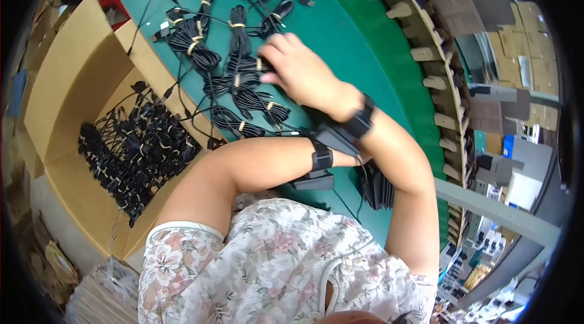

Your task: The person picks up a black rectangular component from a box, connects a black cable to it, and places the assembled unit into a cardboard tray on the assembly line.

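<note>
My right hand (298, 71) reaches over the left-middle of the green table, slightly blurred. Its thumb and fingers are apart, and their tips are at a bundle of black cable (238, 41) tied with a tan band; I see nothing gripped. My left arm crosses under the right forearm. My left hand (354, 157) is mostly hidden there, so its fingers do not show. Just below it is a thick black bunch of strands or strips (376, 187), its kind unclear. More banded cable bundles (193, 44) lie on the table to the left. Both wrists wear black straps with a dark box-shaped device.
On the left stands an open cardboard box (67, 80) with many black cable bundles inside. The green table (347, 38) has a raised green edge at right, beside a long slotted rack (435, 83). A pale metal bar (499, 205) and stacked cartons (529, 50) are farther right.
</note>
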Demonstrator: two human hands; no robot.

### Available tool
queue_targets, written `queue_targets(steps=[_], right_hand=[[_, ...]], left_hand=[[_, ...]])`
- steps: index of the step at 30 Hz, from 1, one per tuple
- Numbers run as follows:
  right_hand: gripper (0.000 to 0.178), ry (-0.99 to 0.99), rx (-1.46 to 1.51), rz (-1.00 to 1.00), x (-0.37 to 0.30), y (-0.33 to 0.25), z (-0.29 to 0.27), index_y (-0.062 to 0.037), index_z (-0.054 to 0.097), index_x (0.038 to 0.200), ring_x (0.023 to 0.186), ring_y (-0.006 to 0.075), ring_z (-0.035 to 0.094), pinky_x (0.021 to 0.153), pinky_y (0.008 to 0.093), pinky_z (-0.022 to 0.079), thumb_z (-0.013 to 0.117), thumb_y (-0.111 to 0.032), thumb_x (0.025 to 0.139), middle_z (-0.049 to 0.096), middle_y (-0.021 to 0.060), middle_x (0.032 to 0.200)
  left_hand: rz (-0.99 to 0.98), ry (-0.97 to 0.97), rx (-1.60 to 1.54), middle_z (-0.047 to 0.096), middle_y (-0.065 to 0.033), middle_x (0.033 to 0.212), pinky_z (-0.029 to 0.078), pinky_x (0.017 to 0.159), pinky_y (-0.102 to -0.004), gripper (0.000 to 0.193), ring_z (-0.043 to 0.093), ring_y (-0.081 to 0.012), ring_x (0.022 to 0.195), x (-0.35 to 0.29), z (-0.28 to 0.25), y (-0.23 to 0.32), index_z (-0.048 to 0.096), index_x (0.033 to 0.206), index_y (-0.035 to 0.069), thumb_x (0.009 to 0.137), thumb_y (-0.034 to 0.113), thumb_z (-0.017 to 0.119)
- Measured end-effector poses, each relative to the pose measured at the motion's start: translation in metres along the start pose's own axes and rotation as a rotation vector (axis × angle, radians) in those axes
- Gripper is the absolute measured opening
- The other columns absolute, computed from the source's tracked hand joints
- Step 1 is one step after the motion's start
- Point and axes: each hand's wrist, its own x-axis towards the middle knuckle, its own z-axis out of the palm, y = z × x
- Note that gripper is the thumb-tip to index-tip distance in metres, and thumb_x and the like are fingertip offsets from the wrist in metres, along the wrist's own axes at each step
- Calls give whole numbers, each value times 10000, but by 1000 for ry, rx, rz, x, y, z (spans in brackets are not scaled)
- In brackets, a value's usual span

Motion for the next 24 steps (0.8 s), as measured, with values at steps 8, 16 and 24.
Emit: queue_targets(steps=[8,16,24], right_hand=[[284,-68,-176,98,-54,-7,-63,-36,583,987,842,313,519,737,391,434,659,-110,723,520,126,863],[343,127,-432,474,-168,-12,-147,-55,608,1025,880,280,529,754,342,439,633,24,692,527,121,939],[419,604,403,999,-219,-40,-86,-32,524,1159,905,275,538,848,335,424,616,11,753,543,119,969]], left_hand=[[889,-311,2311,597,-122,959,427,885,-374,295,561,-255,962,-16,19,-16,576,1016,100,727,63,528],[1548,-882,2675,529,-142,1110,408,907,-384,277,516,-315,1020,-41,74,-68,556,1038,59,761,52,541],[526,-163,1638,557,-121,1033,494,664,-272,306,584,-187,877,-15,61,-63,442,1166,9,949,224,421]])
